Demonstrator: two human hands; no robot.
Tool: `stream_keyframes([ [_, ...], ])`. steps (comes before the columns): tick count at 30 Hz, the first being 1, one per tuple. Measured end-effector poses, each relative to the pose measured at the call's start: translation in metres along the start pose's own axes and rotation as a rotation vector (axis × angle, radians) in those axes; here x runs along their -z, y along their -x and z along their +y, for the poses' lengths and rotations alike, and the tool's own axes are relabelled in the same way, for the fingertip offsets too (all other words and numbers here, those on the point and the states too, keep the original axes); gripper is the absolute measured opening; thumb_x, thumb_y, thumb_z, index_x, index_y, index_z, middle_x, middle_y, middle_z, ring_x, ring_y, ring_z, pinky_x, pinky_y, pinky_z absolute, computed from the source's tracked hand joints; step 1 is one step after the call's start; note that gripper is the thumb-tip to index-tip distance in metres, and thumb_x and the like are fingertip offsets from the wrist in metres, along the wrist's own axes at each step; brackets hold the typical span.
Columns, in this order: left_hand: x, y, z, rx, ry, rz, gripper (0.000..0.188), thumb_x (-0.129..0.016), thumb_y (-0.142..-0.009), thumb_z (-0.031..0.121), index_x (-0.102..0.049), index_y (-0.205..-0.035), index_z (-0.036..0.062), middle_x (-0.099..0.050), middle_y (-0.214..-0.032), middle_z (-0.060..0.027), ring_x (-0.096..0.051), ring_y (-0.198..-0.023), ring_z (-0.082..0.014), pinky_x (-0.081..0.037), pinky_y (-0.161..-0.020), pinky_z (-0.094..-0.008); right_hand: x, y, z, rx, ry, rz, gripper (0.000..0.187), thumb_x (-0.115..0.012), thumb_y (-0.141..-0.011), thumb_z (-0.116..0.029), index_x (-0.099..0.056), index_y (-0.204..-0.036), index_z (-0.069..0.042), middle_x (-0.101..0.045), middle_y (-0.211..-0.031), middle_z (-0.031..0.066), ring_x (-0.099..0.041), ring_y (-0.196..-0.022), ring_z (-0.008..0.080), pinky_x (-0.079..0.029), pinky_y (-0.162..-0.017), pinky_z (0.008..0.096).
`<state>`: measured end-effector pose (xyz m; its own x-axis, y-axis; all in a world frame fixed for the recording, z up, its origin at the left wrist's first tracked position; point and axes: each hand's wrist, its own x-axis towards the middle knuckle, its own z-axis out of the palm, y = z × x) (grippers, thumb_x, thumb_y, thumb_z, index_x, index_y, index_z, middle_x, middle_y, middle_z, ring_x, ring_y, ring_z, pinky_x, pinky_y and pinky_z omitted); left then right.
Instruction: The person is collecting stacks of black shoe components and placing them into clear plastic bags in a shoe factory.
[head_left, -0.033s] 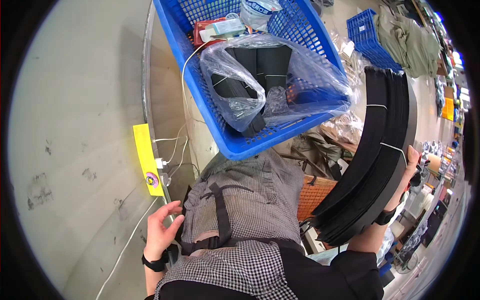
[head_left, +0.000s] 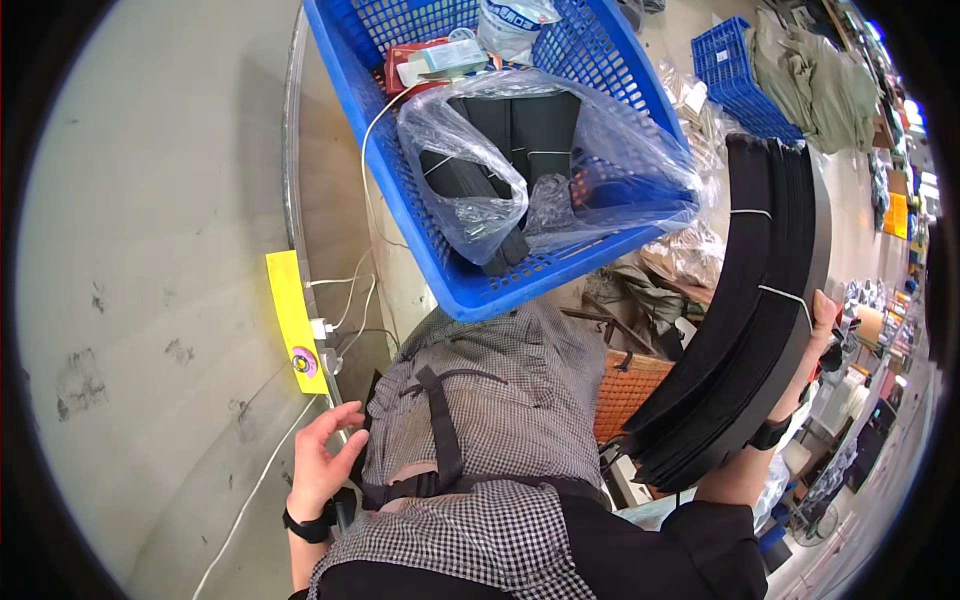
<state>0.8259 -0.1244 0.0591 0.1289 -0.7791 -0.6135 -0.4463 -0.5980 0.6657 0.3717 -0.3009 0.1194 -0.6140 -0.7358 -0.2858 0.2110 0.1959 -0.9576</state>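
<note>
Right hand (head_left: 822, 325): fingers closed around a tied bundle of black strips (head_left: 745, 330), held up at the right.
Left hand (head_left: 322, 460): fingers open, resting at the table edge (head_left: 300, 180).
Blue basket (head_left: 400, 170): on the table, holding a plastic bag (head_left: 610, 150).

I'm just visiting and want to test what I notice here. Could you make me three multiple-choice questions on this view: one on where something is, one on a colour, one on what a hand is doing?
1. Where is the clear plastic bag of black strips?
A. in the blue basket
B. on the floor
C. in the left hand

2. What colour is the power strip on the table's edge?
A. green
B. yellow
C. white

3. What is the right hand doing?
A. hanging empty
B. holding a cup
C. holding a tied bundle of black strips

Answers: 1 A, the bag lies within the basket's walls. 2 B, its body is yellow. 3 C, fingers wrap the bundle's edge.
</note>
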Motion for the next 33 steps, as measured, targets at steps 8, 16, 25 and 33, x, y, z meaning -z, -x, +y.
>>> stream_keyframes([
  [8, -0.010, -0.035, 0.056, -0.069, -0.124, 0.072, 0.039, -0.070, -0.075, 0.002, -0.061, -0.113, 0.0007, -0.068, -0.097, -0.0128, -0.065, -0.093, -0.0219, -0.049, -0.085, -0.0315, -0.028, -0.023, -0.025, -0.422, -0.206, -0.213, 0.046, -0.054, -0.086, -0.048, -0.063, -0.098, -0.005, -0.067, -0.086, 0.0066, -0.065, -0.074, 0.0174, -0.054, -0.068, 0.0272],
  [16, -0.085, -0.120, 0.161, -0.370, -0.128, 0.210, 0.037, -0.073, -0.073, 0.005, -0.063, -0.108, 0.0017, -0.063, -0.107, -0.0149, -0.062, -0.098, -0.0262, -0.049, -0.085, -0.0329, -0.062, -0.159, -0.008, -0.814, 0.024, -0.733, 0.038, -0.059, -0.082, -0.028, -0.059, -0.106, 0.002, -0.066, -0.090, 0.0113, -0.066, -0.075, 0.0186, -0.055, -0.068, 0.0295],
  [25, -0.180, -0.220, 0.163, -0.309, -0.868, 0.121, 0.091, -0.080, -0.065, 0.023, -0.031, -0.137, -0.0011, -0.048, -0.128, -0.0234, -0.040, -0.128, -0.0331, -0.034, -0.106, -0.0389, -0.127, -0.206, 0.057, -1.047, 0.394, -1.113, 0.038, -0.064, -0.081, -0.030, -0.062, -0.104, 0.000, -0.067, -0.093, 0.0088, -0.064, -0.080, 0.0175, -0.051, -0.075, 0.0287],
  [33, -0.159, -0.230, 0.147, 0.138, -0.492, 0.266, 0.052, -0.066, -0.077, 0.014, -0.043, -0.119, -0.0062, -0.064, -0.075, -0.0197, -0.064, -0.079, -0.0328, -0.050, -0.072, -0.0394, -0.143, -0.207, 0.101, -1.122, 0.651, -1.222, 0.044, -0.068, -0.075, -0.040, -0.065, -0.100, -0.005, -0.067, -0.091, 0.0066, -0.062, -0.080, 0.0169, -0.048, -0.073, 0.0306],
])
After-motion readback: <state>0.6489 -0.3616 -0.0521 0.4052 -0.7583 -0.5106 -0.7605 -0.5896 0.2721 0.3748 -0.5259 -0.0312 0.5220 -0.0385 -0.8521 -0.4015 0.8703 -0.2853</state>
